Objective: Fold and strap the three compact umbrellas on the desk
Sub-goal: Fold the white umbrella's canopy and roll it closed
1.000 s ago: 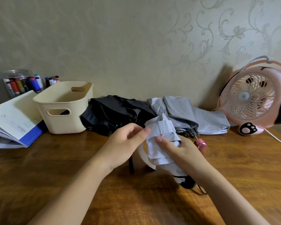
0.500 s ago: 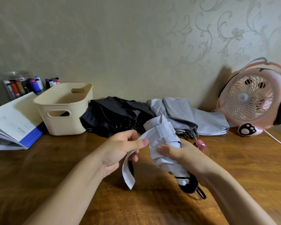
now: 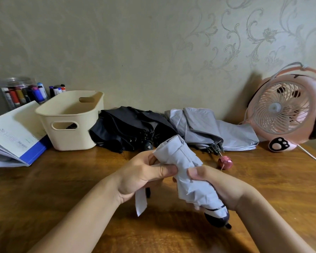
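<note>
Now both hands (image 3: 173, 178) grip the pale umbrella (image 3: 188, 172) — strap (image 3: 140, 201) dangling.

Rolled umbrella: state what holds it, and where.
Both hands hold the umbrella. The left hand pinches the strap against its upper part; the right hand grips its middle, above the handle. The strap's end hangs free.
</note>
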